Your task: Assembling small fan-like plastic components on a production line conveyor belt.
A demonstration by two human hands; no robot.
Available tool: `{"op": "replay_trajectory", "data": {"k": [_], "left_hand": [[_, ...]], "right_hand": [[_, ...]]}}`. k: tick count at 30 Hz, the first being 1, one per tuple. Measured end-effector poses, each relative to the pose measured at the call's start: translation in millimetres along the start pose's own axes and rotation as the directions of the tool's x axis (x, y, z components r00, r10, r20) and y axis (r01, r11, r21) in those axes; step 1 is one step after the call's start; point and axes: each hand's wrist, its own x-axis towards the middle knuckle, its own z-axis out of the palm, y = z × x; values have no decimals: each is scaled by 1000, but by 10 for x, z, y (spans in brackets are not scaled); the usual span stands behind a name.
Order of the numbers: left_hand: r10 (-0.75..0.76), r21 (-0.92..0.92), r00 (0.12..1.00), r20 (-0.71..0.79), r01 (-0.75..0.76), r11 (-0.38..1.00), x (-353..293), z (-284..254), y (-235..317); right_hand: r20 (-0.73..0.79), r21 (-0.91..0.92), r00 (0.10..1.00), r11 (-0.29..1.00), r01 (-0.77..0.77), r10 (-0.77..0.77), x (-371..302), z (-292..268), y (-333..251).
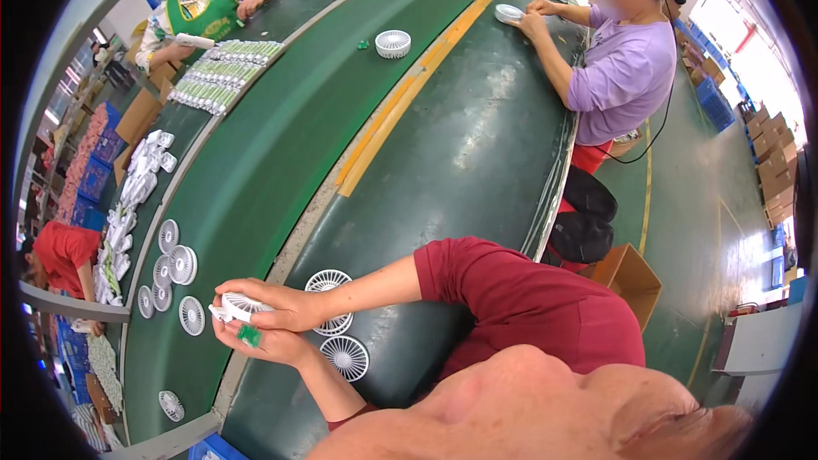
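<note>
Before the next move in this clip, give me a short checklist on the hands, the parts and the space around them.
1. Right hand has hold of the white round part: ok, fingers around it.
2. Green piece at the left hand: ok, in view there; how firmly it is held, cannot tell.
3. White round part complete: cannot tell, the hands cover much of it.
4. Dark worktop free near the forearms: not ok, two white grilles lie there.
5. Co-worker in purple apart from these hands: ok, working farther up.
</note>
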Motion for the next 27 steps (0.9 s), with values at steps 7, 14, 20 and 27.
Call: {"op": "replay_trajectory", "data": {"k": [7,14,20,27], "left_hand": [[-123,121,986,110,110,987,202,-102,-504],[-82,650,936,342,-173,740,195,-273,-724],[-58,660,922,383,-229,715,119,-202,-883],[-57,676,932,358,-216,704,124,-169,-894]], "right_hand": [[75,-273,946,919,-284,314,152,-471,271],[-524,-847,833,217,-486,-177,97,-1670,613],[-220,-917,937,386,-104,-271,110,-1498,743],[-176,-823,983,557,-115,-57,101,-1417,873]]}}
